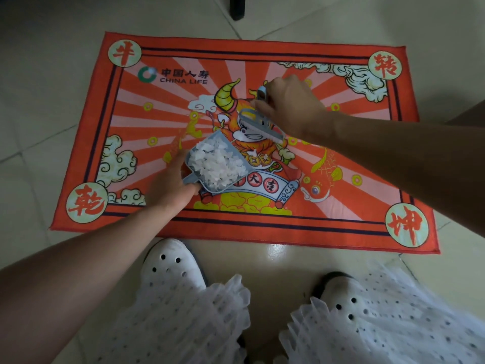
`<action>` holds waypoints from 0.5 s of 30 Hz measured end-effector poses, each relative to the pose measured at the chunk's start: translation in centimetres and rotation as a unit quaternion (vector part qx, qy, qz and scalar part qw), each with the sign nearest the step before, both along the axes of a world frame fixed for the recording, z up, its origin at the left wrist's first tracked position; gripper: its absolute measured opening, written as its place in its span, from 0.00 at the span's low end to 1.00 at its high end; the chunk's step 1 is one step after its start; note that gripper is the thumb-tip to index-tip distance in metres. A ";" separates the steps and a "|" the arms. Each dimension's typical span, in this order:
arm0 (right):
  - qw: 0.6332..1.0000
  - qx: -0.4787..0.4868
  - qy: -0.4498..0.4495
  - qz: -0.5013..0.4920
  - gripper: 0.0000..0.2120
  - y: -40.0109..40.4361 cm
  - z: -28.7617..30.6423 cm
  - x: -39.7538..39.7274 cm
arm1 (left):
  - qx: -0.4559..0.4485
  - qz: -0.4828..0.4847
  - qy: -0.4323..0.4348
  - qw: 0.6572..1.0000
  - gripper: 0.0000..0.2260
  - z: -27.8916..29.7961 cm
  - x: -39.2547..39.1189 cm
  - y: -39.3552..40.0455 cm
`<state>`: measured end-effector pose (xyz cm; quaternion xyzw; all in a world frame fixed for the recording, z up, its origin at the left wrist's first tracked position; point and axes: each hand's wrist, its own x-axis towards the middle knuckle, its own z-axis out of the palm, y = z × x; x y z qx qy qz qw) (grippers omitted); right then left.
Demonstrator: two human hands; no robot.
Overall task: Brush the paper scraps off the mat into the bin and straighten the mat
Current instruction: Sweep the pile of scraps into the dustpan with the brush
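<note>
A red and orange printed mat lies on the tiled floor, turned slightly askew. My left hand grips the handle of a small blue-grey dustpan lifted over the mat's middle, and the pan is full of white paper scraps. Just beyond the pan, my right hand holds a small blue-grey brush by its handle, bristles down near the mat. A couple of tiny white scraps lie on the mat by the pan's mouth. No bin is in view.
My two feet in white perforated clogs stand just in front of the mat's near edge, with a white dotted skirt hem over them. A dark furniture leg stands on the tiles beyond the mat's far edge.
</note>
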<state>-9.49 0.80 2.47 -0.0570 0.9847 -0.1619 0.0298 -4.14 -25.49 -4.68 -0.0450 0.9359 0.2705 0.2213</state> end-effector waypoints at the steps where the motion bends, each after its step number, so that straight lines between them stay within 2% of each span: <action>1: 1.000 -0.001 -0.003 -0.002 0.16 -0.3 0.1 0.1 | -0.001 -0.005 0.003 1.000 0.34 0.0 0.0 0.0; 8: 1.000 -0.022 -0.017 0.011 0.17 -1.9 -0.4 0.3 | -0.013 -0.036 0.015 0.999 0.34 0.3 -0.3 0.6; 15: 0.998 -0.054 0.000 -0.022 0.20 -2.2 -0.8 2.5 | -0.030 -0.060 0.029 0.997 0.37 -0.2 0.1 1.4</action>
